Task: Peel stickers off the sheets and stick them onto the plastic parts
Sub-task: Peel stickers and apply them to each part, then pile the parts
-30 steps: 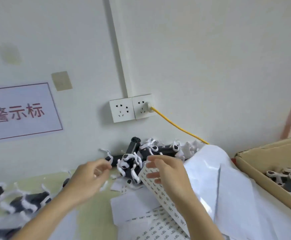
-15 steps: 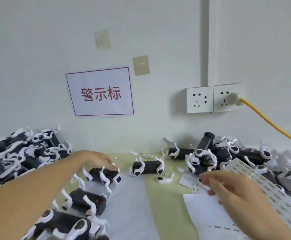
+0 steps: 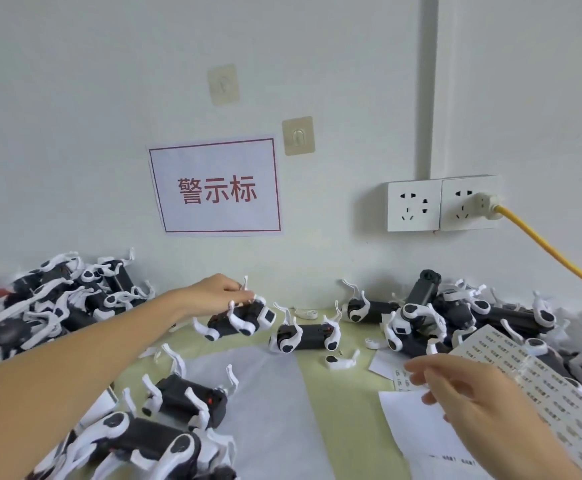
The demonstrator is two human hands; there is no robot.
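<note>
Work is mid-batch. The left hand (image 3: 218, 292) grips a plastic part (image 3: 237, 318) at twelve o'clock; the right hand (image 3: 462, 393), fingers loosely spread, holds the sticker sheet (image 3: 539, 386) at three o'clock. Many parts remain.

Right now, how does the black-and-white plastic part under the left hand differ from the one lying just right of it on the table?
The left hand grips the black plastic part with white legs, which sits tilted, its white-framed end facing right. The neighbouring black-and-white part lies level on the green table, untouched, with no hand near it, its long side to the camera. Both share a black body with curved white legs sticking upward.
</note>
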